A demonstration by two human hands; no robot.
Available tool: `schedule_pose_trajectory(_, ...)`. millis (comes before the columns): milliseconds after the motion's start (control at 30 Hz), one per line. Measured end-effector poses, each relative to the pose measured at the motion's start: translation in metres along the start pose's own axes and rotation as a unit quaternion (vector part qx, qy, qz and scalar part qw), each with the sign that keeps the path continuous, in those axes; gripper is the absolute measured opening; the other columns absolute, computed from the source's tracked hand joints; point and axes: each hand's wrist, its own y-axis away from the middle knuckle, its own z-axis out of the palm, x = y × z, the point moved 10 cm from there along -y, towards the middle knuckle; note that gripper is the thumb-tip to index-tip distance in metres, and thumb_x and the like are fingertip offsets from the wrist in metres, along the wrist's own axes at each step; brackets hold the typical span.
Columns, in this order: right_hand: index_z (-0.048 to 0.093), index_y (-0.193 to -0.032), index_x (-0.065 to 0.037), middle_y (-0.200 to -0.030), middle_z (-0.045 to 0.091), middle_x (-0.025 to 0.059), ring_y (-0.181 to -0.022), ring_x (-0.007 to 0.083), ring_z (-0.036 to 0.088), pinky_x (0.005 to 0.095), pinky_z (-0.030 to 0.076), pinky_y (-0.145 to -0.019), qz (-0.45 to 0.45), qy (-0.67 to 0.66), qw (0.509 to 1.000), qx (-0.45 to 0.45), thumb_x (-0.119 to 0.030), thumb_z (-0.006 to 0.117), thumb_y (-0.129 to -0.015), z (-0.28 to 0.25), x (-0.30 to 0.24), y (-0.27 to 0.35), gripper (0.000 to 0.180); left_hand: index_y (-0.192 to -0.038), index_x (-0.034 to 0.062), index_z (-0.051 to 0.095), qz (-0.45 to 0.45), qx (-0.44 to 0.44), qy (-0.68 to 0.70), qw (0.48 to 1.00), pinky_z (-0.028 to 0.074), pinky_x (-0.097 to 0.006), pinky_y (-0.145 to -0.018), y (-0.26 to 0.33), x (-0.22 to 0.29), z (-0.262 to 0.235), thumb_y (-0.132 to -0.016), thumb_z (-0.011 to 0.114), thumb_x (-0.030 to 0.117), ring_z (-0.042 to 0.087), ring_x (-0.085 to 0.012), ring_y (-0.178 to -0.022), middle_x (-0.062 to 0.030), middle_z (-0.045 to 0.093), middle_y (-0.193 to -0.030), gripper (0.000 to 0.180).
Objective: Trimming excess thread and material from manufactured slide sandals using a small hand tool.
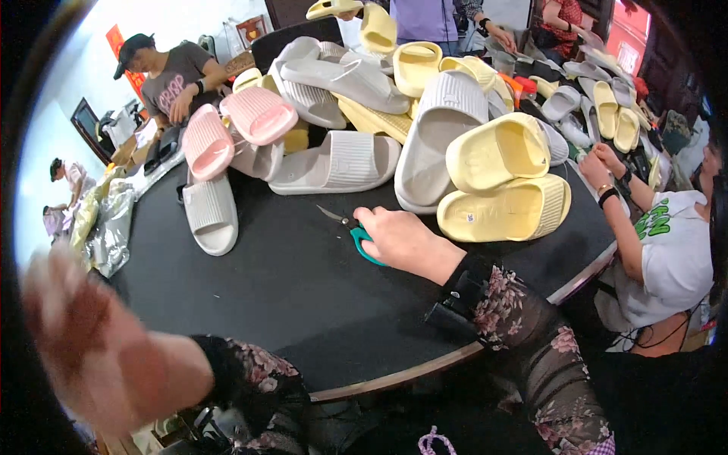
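Observation:
My right hand [402, 239] rests on the black table [296, 288] and grips small scissors with green handles [356, 233], their blades pointing left. Just beyond it lies a pair of pale yellow slide sandals [504, 205], stacked one on the other. My left hand [83, 341] is raised at the lower left, off the table's edge. It is blurred, and I cannot see anything in it. Both forearms wear dark floral lace sleeves.
A big heap of grey, white, pink and yellow slide sandals [379, 98] covers the far half of the table. A grey sandal [211, 212] lies apart at the left. People sit at the right edge [667, 243] and the far left [171, 72]. Crumpled plastic bags [114, 220] hang off the left rim.

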Motion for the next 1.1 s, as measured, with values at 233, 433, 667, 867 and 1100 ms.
schedule_pose_trajectory(233,0.048,-0.1,0.001,-0.084,0.06,0.0201,-0.075,0.0361,0.062,0.0431,0.052,-0.067,0.005,-0.003,1.0,0.0,-0.017,0.059,-0.079,0.007,0.004,0.001,0.029,-0.11,0.0002,0.061,-0.059,0.057,-0.146,0.986,0.047,-0.025,-0.078,-0.009,-0.156,0.046,-0.09,0.053,0.006,0.059,-0.0118,-0.084,-0.0078,0.065,-0.097,0.022)
schedule_pose_trajectory(433,0.049,-0.096,0.001,-0.087,0.061,0.0209,-0.079,0.0377,0.063,0.0447,0.052,-0.069,0.012,-0.011,1.0,-0.01,-0.019,0.06,-0.078,0.008,-0.001,-0.005,0.029,-0.098,-0.0007,0.061,-0.065,-0.139,-0.492,0.857,0.048,-0.035,-0.071,0.045,-0.285,0.017,-0.084,0.056,0.01,0.062,-0.0302,-0.078,-0.0197,0.062,-0.085,0.019)
schedule_pose_trajectory(667,0.051,-0.095,0.001,-0.082,0.062,0.023,-0.078,0.0374,0.063,0.0452,0.052,-0.067,0.019,-0.05,0.998,0.028,-0.017,0.059,-0.078,-0.003,-0.001,-0.003,0.026,-0.097,-0.0017,0.061,-0.139,-0.196,-0.467,0.851,0.046,-0.038,-0.073,0.061,-0.299,0.042,-0.077,0.056,0.008,0.061,-0.0327,-0.08,-0.0201,0.062,-0.086,0.024)
schedule_pose_trajectory(867,0.05,-0.113,0.003,-0.086,0.065,0.0129,-0.076,0.0138,0.062,0.0291,0.05,-0.07,0.001,-0.33,0.928,0.172,-0.015,0.067,-0.081,-0.028,0.001,-0.008,0.041,-0.092,-0.0043,0.065,-0.296,-0.231,-0.247,0.893,0.046,-0.024,-0.063,0.091,-0.267,0.074,-0.078,0.064,0.011,0.057,-0.0107,-0.067,-0.0041,0.063,-0.075,0.021)
schedule_pose_trajectory(1100,0.049,-0.117,0.002,-0.09,0.063,0.0043,-0.076,0.0063,0.057,0.0216,0.047,-0.069,0.045,-0.564,0.812,0.144,-0.012,0.064,-0.085,-0.021,0.006,-0.007,0.038,-0.093,-0.0024,0.064,-0.363,-0.287,-0.121,0.878,0.047,-0.022,-0.064,0.129,-0.216,0.108,-0.083,0.06,0.005,0.057,-0.0071,-0.069,-0.0016,0.064,-0.078,0.013)
